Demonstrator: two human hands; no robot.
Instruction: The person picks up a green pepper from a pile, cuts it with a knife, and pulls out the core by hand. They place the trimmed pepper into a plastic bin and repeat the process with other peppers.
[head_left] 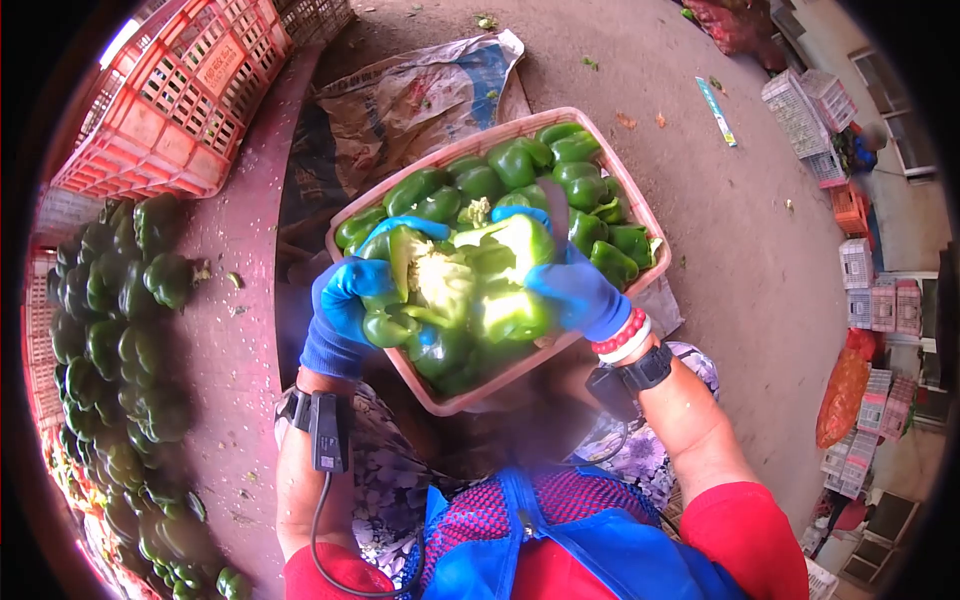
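Note:
My left hand (345, 300), in a blue glove, is closed around a split piece of green bell pepper (435, 285) with its pale seed core showing. Another opened pepper piece (515, 310), hollow and brightly lit inside, is gripped by my right hand (585, 290), also gloved in blue. A dark, flat strip like a knife blade (554, 215) sticks up beside the right fingers; its handle is hidden. Both hands are over a pink plastic crate (480, 135) filled with green bell peppers (415, 190). The pepper pieces are close together, and whether they still join cannot be made out.
At left, a long heap of green peppers (125, 360) lies beside a reddish ledge (240, 350). A large pink crate (185, 95) stands behind it. A crumpled sack (400, 110) lies beyond the crate. Stacked crates (870, 300) and an orange mesh sack (848, 400) line the right.

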